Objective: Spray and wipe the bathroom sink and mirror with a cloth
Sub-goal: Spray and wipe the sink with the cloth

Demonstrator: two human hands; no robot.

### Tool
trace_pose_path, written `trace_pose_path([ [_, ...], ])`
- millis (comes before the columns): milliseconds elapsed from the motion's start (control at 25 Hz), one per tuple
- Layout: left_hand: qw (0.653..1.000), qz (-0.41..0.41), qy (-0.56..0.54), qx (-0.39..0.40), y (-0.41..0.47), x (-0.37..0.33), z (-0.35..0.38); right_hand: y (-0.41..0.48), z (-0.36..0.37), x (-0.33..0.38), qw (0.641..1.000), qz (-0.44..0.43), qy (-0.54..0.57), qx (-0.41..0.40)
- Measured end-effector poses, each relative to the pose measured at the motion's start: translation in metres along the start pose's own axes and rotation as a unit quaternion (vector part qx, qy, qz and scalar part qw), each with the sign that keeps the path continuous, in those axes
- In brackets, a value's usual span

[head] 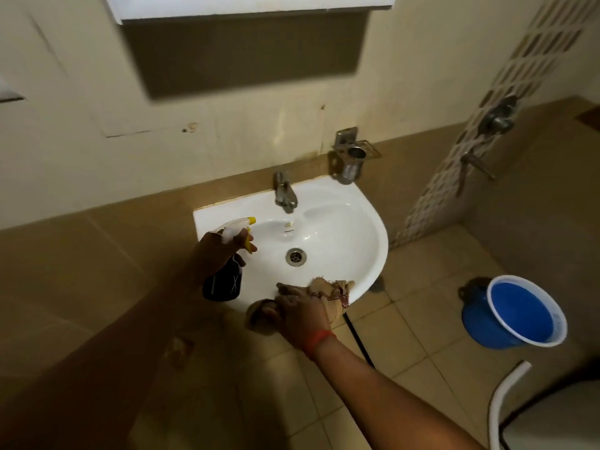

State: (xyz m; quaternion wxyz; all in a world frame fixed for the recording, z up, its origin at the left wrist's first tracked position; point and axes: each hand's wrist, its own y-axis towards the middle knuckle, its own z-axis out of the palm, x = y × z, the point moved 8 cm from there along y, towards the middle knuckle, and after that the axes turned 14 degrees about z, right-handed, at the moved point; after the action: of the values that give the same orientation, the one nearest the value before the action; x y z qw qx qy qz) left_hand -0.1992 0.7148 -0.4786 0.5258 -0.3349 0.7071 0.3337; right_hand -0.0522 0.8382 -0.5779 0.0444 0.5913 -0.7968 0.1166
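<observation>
A white wall-mounted sink with a steel tap and a round drain fills the middle of the view. My left hand grips a dark spray bottle with a white and yellow trigger head, its nozzle over the sink's left rim. My right hand presses a beige cloth onto the sink's front rim. The bottom edge of the mirror cabinet shows at the top of the frame.
A steel tumbler holder hangs on the wall right of the tap. A blue bucket stands on the tiled floor at right, wall taps above it. A white toilet edge is at bottom right.
</observation>
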Motion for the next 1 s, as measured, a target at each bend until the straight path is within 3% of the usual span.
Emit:
trace_pose_path([
  [80,0.999,0.000,0.014,0.030,0.028,-0.001,0.032,-0.002,-0.006,-0.053,0.995,0.073,-0.001,-0.069],
  [200,0.998,0.007,0.009,0.066,0.059,-0.003,0.089,0.003,-0.012,-0.137,0.956,0.242,0.101,-0.132],
  [320,0.995,0.025,0.015,0.098,0.078,0.001,0.138,0.033,-0.014,-0.182,0.916,0.313,0.237,-0.086],
  [440,0.998,0.016,-0.001,0.066,0.087,0.016,0.166,0.066,-0.020,-0.215,0.851,0.387,0.353,-0.040],
  [560,1.000,0.026,-0.014,0.004,0.098,0.033,0.175,0.091,-0.029,-0.232,0.820,0.455,0.343,-0.049],
  [640,0.999,0.007,-0.008,-0.053,0.103,0.045,0.172,0.108,-0.042,-0.234,0.841,0.448,0.300,-0.055],
  [800,0.984,-0.051,-0.002,-0.168,0.111,0.072,0.160,0.166,-0.065,-0.246,0.922,0.347,0.163,-0.055],
  [1000,0.969,-0.087,0.023,-0.229,0.118,0.087,0.144,0.256,-0.072,-0.231,0.992,0.095,-0.002,-0.086],
])
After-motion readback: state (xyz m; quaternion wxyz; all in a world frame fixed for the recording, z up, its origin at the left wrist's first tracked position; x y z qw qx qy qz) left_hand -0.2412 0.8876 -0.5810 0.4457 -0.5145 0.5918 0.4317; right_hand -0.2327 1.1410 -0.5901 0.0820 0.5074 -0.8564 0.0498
